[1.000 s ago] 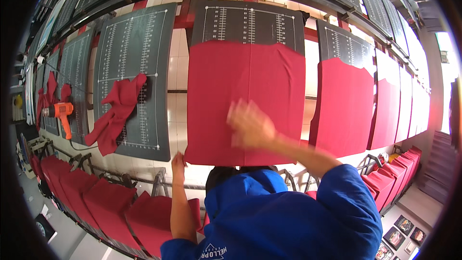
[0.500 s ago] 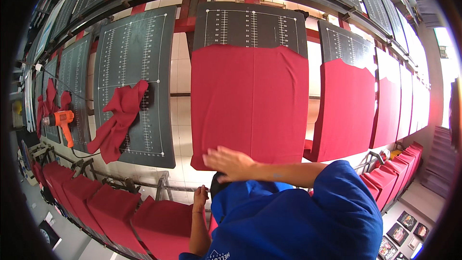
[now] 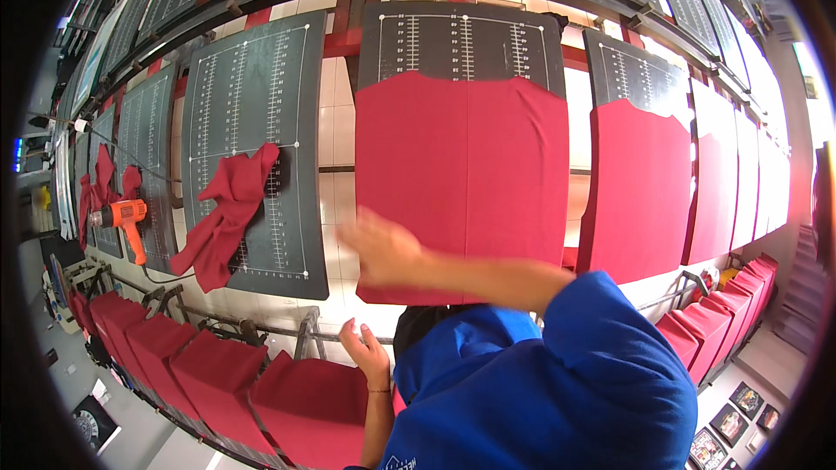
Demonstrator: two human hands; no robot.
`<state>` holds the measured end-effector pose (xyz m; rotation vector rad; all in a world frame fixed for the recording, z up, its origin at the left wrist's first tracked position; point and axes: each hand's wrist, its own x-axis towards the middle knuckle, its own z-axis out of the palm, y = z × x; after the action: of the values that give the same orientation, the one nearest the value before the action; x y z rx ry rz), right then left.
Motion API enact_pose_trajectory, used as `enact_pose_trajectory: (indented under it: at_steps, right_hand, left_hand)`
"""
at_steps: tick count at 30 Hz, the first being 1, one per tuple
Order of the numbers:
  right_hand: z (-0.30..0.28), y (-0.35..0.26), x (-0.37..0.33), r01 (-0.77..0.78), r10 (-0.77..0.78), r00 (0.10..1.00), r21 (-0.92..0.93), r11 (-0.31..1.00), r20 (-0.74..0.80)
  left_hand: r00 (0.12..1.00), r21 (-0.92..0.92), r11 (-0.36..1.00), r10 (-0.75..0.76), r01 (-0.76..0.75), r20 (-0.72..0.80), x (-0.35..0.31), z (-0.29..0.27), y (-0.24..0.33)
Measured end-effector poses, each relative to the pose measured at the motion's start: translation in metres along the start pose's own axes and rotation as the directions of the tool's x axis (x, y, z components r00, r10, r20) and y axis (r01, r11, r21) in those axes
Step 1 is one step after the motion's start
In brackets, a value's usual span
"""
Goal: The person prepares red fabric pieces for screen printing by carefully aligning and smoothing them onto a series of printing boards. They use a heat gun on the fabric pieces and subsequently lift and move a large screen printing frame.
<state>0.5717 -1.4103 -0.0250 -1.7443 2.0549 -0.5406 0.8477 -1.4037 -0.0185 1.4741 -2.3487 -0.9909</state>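
On the middle board (image 3: 435, 33): red cloth (image 3: 488, 165), spread flat, with a fine crease down the centre. Reaches from the near edge to short of the far edge, leaving a marked strip bare there; extends to about both side edges.

Right hand (image 3: 379, 248): at the near-left corner of the board, blurred, fingers extended, grip released, nothing grasped. Impossible to confirm contact with the cloth. Left hand (image 3: 366, 350): on the near side of the same corner, apart from the cloth, fingers loosely parted, grip released.

Judged light, soft and limp, not fragile; likely to ruck up under a sideways push. Best to take hold at the near-left and near-right corners of the board, pinching between thumb and fingertips, with even tension.

On the left board (image 3: 283, 70): crumpled red piece (image 3: 231, 200), across the near half. Beyond the left edge of that board: orange heat gun (image 3: 129, 213).
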Motion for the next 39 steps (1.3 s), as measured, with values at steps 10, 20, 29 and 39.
enact_pose_trajectory:
  at_steps: [10, 20, 29, 39]
  right_hand:
    - [-0.164, 0.153, -0.148, -0.591, 0.745, 0.183, 0.533, 0.605, -0.642]
    - [-0.166, 0.286, -0.213, -0.203, 0.945, 0.326, 0.978, 0.043, 0.026]
    - [-0.16, 0.054, -0.13, -0.271, 0.315, 0.949, 0.469, 0.84, -0.016]
    - [-0.148, 0.159, -0.158, -0.406, 0.34, 0.86, -0.109, 0.907, -0.381]
  left_hand:
    - [0.686, 0.235, 0.673, 0.548, -0.701, 0.479, 0.1, 0.078, 0.173]
    - [0.537, 0.223, 0.488, 0.769, -0.844, 0.347, 0.204, 0.201, 0.302]
    - [0.678, 0.305, 0.611, 0.598, -0.731, 0.427, 0.126, 0.182, 0.255]
    - [0.689, 0.297, 0.624, 0.619, -0.723, 0.377, 0.131, 0.188, 0.252]
